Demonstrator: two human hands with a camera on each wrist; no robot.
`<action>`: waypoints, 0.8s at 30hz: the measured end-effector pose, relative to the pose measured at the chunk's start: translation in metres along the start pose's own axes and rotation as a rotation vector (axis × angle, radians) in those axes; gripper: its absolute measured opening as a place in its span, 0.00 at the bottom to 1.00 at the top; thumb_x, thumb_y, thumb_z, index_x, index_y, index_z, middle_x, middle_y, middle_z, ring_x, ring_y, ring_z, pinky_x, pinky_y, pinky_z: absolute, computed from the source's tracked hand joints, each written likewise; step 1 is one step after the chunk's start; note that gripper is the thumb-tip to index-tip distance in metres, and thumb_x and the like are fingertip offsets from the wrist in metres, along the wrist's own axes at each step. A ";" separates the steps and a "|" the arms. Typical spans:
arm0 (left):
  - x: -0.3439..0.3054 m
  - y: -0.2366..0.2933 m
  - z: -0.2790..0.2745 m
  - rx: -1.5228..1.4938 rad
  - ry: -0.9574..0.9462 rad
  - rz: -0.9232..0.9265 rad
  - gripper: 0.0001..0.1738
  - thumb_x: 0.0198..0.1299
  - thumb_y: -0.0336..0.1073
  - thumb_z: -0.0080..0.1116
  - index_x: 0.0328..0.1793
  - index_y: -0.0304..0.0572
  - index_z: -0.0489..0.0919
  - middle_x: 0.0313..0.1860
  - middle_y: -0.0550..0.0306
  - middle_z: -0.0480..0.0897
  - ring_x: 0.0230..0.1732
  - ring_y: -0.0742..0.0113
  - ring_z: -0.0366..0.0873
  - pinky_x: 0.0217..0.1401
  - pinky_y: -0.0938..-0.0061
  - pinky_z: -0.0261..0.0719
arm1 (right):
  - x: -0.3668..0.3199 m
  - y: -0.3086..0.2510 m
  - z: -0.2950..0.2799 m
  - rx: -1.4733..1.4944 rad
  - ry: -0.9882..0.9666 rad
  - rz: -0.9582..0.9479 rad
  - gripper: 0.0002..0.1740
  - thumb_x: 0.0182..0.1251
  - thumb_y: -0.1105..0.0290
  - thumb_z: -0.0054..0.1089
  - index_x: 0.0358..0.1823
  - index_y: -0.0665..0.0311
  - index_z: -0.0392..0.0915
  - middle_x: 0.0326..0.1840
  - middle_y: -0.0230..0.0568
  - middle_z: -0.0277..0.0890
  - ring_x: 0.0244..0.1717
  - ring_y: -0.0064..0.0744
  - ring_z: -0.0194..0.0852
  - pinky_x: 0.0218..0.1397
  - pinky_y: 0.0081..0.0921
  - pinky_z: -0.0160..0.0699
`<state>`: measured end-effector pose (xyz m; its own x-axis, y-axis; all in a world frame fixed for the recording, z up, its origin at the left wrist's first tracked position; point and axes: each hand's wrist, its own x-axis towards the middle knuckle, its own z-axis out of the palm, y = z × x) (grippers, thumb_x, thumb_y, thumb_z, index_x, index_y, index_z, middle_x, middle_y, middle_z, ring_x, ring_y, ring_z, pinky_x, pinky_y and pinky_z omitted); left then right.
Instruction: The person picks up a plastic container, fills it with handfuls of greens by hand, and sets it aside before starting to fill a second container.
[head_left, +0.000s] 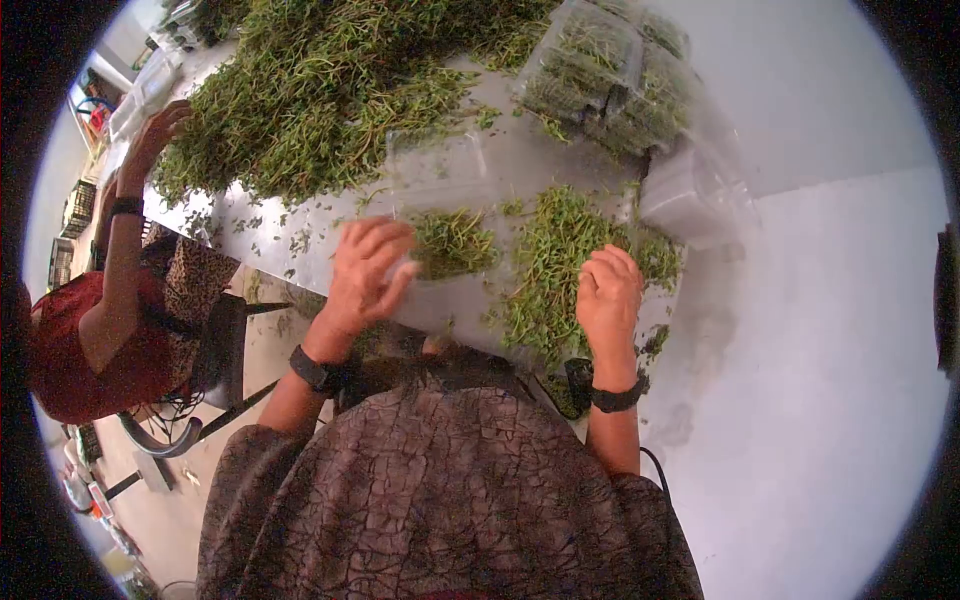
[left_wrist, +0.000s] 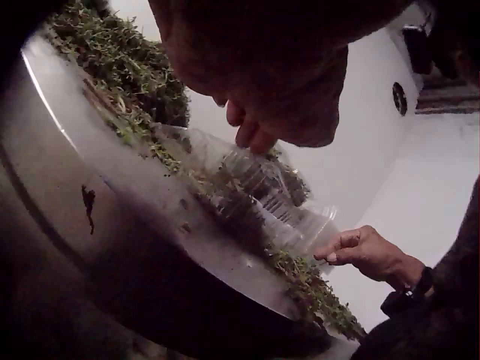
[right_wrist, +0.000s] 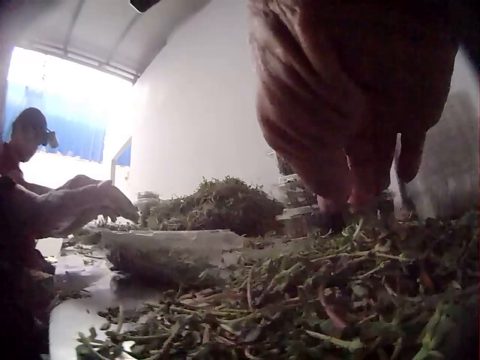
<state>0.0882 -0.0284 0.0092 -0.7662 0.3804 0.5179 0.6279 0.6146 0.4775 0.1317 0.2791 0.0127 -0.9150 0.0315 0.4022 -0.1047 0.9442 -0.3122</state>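
My left hand (head_left: 372,270), blurred, is just left of a clear plastic clamshell box (head_left: 437,165) whose lid is raised. Its fingers are loosely bent with the thumb apart, and nothing shows in them. Leafy green sprigs (head_left: 452,243) lie in the box's base. My right hand (head_left: 610,295) hangs over the right side of a loose heap of sprigs (head_left: 550,270), its fingers bent. In the right wrist view these fingers (right_wrist: 367,169) point down close above the sprigs; I cannot tell whether they pinch any.
A large mound of greens (head_left: 330,90) covers the far left table. Filled clear boxes (head_left: 600,75) are stacked at the back right, beside a stack of empty boxes (head_left: 690,190). Another person's arm (head_left: 125,220) reaches in from the left. A white wall (head_left: 820,330) borders the right.
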 end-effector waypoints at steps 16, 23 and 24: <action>0.006 0.008 0.017 -0.032 -0.415 0.198 0.15 0.59 0.42 0.54 0.44 0.37 0.78 0.46 0.50 0.78 0.52 0.53 0.71 0.63 0.56 0.61 | 0.040 -0.076 -0.017 0.554 -0.024 -0.080 0.06 0.53 0.78 0.60 0.33 0.65 0.78 0.38 0.45 0.79 0.44 0.46 0.76 0.50 0.37 0.73; 0.007 0.003 0.013 -0.048 -0.363 0.216 0.15 0.56 0.40 0.57 0.44 0.37 0.78 0.46 0.50 0.78 0.52 0.52 0.71 0.62 0.57 0.63 | 0.054 -0.093 0.016 0.578 -0.066 -0.264 0.07 0.55 0.73 0.60 0.36 0.64 0.79 0.39 0.46 0.78 0.45 0.46 0.74 0.50 0.37 0.72; 0.007 0.003 0.010 -0.046 -0.362 0.213 0.15 0.56 0.40 0.57 0.44 0.37 0.78 0.46 0.50 0.78 0.52 0.52 0.71 0.62 0.57 0.63 | 0.051 -0.091 0.017 0.495 -0.059 -0.290 0.07 0.55 0.73 0.60 0.36 0.64 0.79 0.39 0.46 0.78 0.45 0.46 0.74 0.51 0.37 0.71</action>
<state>0.0837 -0.0171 0.0076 -0.6124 0.7188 0.3292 0.7763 0.4680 0.4222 0.0875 0.1890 0.0468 -0.8403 -0.2372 0.4875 -0.5114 0.6451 -0.5677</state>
